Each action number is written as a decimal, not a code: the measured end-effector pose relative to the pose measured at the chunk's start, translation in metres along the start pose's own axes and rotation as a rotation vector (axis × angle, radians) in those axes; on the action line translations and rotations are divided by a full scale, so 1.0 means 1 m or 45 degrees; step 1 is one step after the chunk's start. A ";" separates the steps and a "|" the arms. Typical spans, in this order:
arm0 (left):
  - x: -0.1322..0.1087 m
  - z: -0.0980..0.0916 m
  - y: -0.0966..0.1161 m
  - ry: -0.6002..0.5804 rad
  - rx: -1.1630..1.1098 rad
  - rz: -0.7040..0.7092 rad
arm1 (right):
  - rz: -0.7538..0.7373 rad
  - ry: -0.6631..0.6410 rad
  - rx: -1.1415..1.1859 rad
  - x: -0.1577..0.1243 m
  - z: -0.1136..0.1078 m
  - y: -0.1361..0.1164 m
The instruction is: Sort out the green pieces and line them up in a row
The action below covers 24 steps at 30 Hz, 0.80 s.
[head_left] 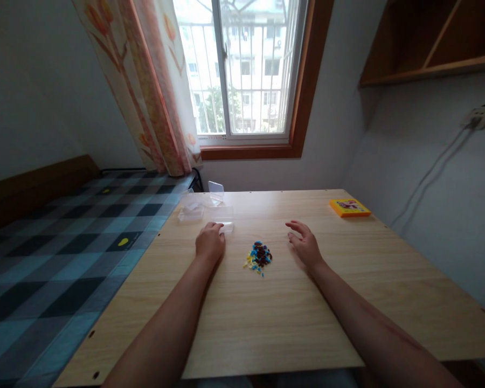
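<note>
A small pile of tiny blue, yellow and dark brown pieces (pixel 260 255) lies on the wooden table (pixel 267 323) between my hands. To the left of the pile, my left hand (pixel 210 241) is closed at the near left edge of a small clear plastic box (pixel 227 228), whose lid stands raised behind it. The fingertips are partly hidden by the hand. My right hand (pixel 305 243) is held over the table to the right of the pile, fingers apart and holding nothing.
More clear plastic boxes (pixel 191 214) stand at the table's far left, one with an upright lid (pixel 216 189). A flat yellow-orange box (pixel 349 207) lies at the far right. A bed with a checked cover (pixel 76 258) adjoins the left edge; a window and curtain are beyond.
</note>
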<state>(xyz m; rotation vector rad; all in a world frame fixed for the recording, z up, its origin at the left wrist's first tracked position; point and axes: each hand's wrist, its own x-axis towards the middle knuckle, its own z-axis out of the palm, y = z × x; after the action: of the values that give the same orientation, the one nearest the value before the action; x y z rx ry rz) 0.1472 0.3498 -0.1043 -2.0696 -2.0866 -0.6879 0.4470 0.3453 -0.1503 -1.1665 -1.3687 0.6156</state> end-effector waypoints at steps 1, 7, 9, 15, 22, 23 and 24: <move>-0.002 -0.001 0.003 0.008 0.012 0.032 | 0.032 0.009 0.029 0.001 0.000 0.003; -0.012 0.001 0.011 -0.150 0.147 0.186 | 0.111 0.060 0.091 0.004 -0.001 0.011; -0.013 0.003 0.010 -0.187 0.186 0.186 | 0.112 0.060 0.087 0.005 -0.001 0.011; -0.009 0.016 0.006 -0.159 0.255 0.153 | 0.090 0.046 0.087 0.004 0.002 0.010; -0.002 0.035 -0.010 -0.160 0.222 0.163 | 0.010 0.084 0.046 0.005 0.004 0.015; -0.001 0.036 -0.011 -0.152 0.227 0.172 | -0.018 0.086 0.025 0.005 0.004 0.016; -0.001 0.036 -0.012 -0.134 0.233 0.178 | -0.047 0.080 -0.001 0.005 0.004 0.016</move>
<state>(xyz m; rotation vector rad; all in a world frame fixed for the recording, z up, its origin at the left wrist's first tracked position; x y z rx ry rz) 0.1436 0.3641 -0.1396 -2.1635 -1.9498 -0.3613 0.4487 0.3572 -0.1634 -1.1496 -1.3344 0.5477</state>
